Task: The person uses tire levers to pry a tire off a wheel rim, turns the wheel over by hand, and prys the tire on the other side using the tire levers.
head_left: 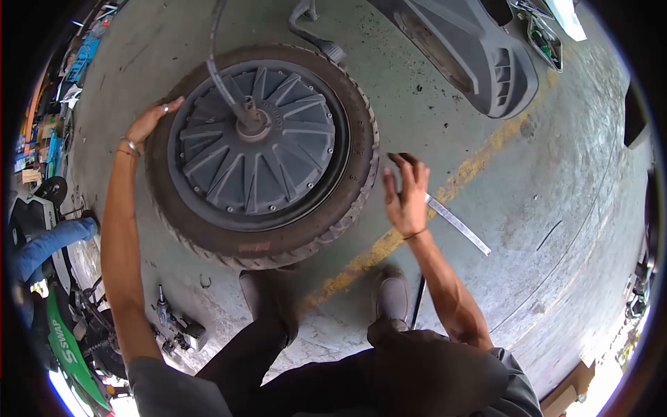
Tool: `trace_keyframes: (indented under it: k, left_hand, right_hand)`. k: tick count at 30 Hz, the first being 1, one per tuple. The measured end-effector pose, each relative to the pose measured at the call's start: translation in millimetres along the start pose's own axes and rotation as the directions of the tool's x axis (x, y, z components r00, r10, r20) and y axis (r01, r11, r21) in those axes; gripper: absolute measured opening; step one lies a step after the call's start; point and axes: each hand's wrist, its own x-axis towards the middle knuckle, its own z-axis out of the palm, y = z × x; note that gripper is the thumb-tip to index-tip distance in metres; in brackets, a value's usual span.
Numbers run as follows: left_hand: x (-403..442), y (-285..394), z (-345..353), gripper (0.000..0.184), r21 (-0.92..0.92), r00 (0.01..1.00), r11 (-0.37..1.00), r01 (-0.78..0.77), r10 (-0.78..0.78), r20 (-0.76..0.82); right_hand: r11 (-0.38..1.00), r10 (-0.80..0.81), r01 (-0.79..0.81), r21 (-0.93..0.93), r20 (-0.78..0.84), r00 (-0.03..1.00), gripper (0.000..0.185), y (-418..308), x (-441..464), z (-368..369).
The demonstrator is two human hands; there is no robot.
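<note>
A wheel with a black tyre [260, 254] and a grey ribbed hub [257, 167] stands in front of my feet. From the axle at the hub's middle, a dark cable [221, 80] runs up out of view. My left hand [149, 124] grips the tyre's upper left edge, fingertips on the sidewall. Off the tyre's right side, my right hand [408, 198] hangs with its fingers apart and slightly bent, holding nothing that I can see. A flat silver strip [458, 226] lies on the floor just beyond that hand.
A large grey body panel [462, 55] lies at the upper right, near a tool tray [545, 43]. At the lower left are a power tool [184, 330] and a green vehicle panel [69, 347]. Another person's jeans-clad leg [55, 244] shows at far left. A yellow line [472, 167] crosses the floor.
</note>
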Motion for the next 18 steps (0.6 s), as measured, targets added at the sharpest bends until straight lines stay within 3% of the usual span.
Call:
trace_keyframes:
  k: [3, 4, 6, 7, 10, 11, 13, 17, 18]
  left_hand:
    - [-21.4, 7.2, 15.6, 0.053, -0.069, 0.996, 0.997, -0.042, 0.036, -0.083]
    - [-31.2, 8.7, 22.6, 0.054, -0.095, 0.992, 0.994, -0.057, 0.046, -0.116]
    - [-53.6, 15.1, 38.8, 0.063, -0.13, 0.988, 0.99, -0.058, 0.038, -0.151]
    - [-65.2, 16.9, 43.2, 0.068, -0.143, 0.984, 0.988, -0.055, 0.03, -0.174]
    - [-76.1, 6.6, 52.8, 0.089, 0.039, 0.888, 0.997, 0.06, -0.035, -0.458]
    - [-76.4, -1.4, 53.2, 0.106, 0.056, 0.867, 0.994, 0.09, -0.05, -0.496]
    - [-75.0, -9.4, 54.4, 0.107, 0.075, 0.843, 0.988, 0.137, -0.077, -0.532]
    - [-87.1, 0.6, 57.1, 0.108, 0.093, 0.814, 0.972, 0.217, -0.127, -0.567]
    - [-89.1, 2.1, 60.8, 0.108, 0.091, 0.813, 0.965, 0.244, -0.153, -0.562]
  right_hand:
    - [0.928, 0.08, -0.049, -0.37, 0.067, 0.995, 0.043, 63.1, -44.3, -67.6]
    - [0.888, 0.156, -0.094, -0.45, 0.103, 0.982, 0.047, 81.9, -65.1, -88.9]
    - [0.838, 0.19, -0.037, -0.544, 0.227, 0.955, 0.047, 122.9, -108.9, -121.7]
    - [0.86, 0.187, -0.051, -0.507, 0.221, 0.957, 0.046, 129.1, -122.4, -131.3]
    - [0.848, 0.15, -0.038, -0.529, 0.171, 0.974, 0.033, 154.7, -140.2, -141.0]
    - [0.844, 0.162, -0.039, -0.534, 0.185, 0.969, 0.03, 156.4, -139.0, -142.3]
    - [0.835, 0.181, -0.041, -0.548, 0.205, 0.962, 0.025, 158.5, -128.5, -142.0]
    - [0.886, 0.148, 0.063, -0.459, 0.409, 0.901, 0.021, 155.4, -117.1, -149.8]
    - [0.902, 0.243, -0.026, -0.43, 0.458, 0.855, 0.019, 141.4, -110.6, -158.0]
